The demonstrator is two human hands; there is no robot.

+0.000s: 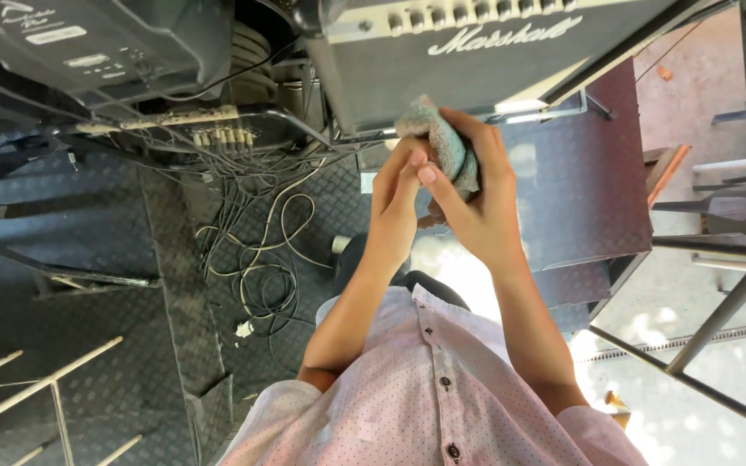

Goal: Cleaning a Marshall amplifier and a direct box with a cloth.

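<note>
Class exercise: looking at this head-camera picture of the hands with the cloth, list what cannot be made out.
- Cloth: its lower part, covered by the right hand.
- Left hand: its palm, turned away.
- Amplifier: its top, cut off by the picture edge.
- Cables: their ends, lost in the tangle.

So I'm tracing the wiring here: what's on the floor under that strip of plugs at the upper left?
Under the plug strip, a tangle of black and pale cables loops over the dark checker-plate floor. Where they run behind the amplifier is hidden.
</note>
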